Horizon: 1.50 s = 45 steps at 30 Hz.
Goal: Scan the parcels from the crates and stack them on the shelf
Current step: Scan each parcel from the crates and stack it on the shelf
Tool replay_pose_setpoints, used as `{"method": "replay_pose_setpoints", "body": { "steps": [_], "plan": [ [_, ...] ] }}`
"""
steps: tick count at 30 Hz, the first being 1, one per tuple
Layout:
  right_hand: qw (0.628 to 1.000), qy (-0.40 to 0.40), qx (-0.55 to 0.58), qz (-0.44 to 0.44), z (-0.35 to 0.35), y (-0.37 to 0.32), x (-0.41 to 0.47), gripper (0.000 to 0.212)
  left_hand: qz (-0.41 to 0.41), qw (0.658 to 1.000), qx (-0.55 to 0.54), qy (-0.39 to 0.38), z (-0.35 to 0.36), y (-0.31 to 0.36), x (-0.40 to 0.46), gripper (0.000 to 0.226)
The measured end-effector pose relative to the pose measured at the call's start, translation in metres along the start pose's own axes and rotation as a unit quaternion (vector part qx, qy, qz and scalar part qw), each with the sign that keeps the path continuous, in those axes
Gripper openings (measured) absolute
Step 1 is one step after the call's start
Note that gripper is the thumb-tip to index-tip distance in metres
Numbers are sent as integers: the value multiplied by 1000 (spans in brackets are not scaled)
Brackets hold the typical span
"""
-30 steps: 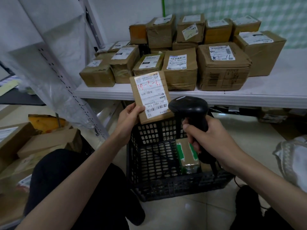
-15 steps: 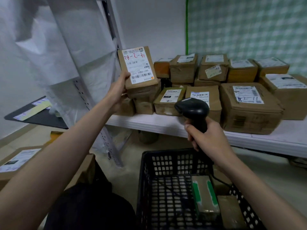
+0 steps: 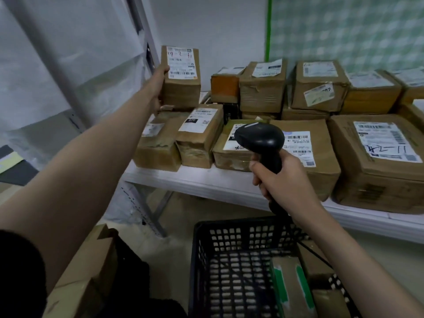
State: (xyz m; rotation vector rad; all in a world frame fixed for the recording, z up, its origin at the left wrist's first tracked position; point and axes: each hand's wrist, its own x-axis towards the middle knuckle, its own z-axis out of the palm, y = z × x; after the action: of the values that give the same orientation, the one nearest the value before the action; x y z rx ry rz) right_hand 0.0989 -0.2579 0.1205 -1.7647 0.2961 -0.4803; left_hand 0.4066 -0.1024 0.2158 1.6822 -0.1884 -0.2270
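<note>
While more parcels wait in the black crate (image 3: 231, 267) close by, the right hand (image 3: 281, 180) is wrapped tight around the scanner (image 3: 260, 140), over the shelf (image 3: 206, 180) edge. Farther off, the left hand (image 3: 158, 88) has its grip closed on a small parcel (image 3: 181, 76), just above the boxes at the shelf's left end. It should go down flat, label up, with fingers slid out last. Room is tight there: a metal post (image 3: 146, 42) stands just left, and a taller stack just right.

— Parcel depot or courier stockroom?
— Looks it. Labelled cardboard parcels (image 3: 305, 154) crowding a white metal shelf (image 3: 206, 180), handheld barcode scanner (image 3: 260, 138), black plastic crate (image 3: 229, 267) on the floor.
</note>
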Motion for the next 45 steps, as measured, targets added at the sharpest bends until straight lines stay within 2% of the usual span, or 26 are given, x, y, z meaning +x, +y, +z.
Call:
{"method": "replay_pose_setpoints", "body": {
  "steps": [5,11,17,21,25,29,31,36,41,45],
  "plan": [
    [1000,12,11,2,1,5,13,2,-23,999,2,-27,7,-5,54,44],
    [999,9,38,23,-2,12,12,3,-55,998,5,-8,21,-21,80,29],
    [999,15,30,30,0,18,7,2,-51,999,-7,10,23,-41,102,31],
    [999,14,25,27,3,17,6,5,-30,999,14,10,31,-46,115,44],
    [999,17,21,27,5,16,6,4,-14,994,101,36,39,-39,117,66],
    [999,11,12,31,0,15,-3,2,20,966,233,107,33,-30,90,67],
    [999,6,14,33,-4,12,-13,3,45,947,296,116,24,-29,68,64],
    [999,28,7,33,-22,10,-51,1,120,899,414,83,18,-34,-19,55],
    [999,31,-29,30,-48,8,-102,3,253,798,547,19,36,-58,-143,62],
    [997,30,-44,55,-78,17,-138,3,274,780,562,-25,56,-110,-232,67]
  ]
}}
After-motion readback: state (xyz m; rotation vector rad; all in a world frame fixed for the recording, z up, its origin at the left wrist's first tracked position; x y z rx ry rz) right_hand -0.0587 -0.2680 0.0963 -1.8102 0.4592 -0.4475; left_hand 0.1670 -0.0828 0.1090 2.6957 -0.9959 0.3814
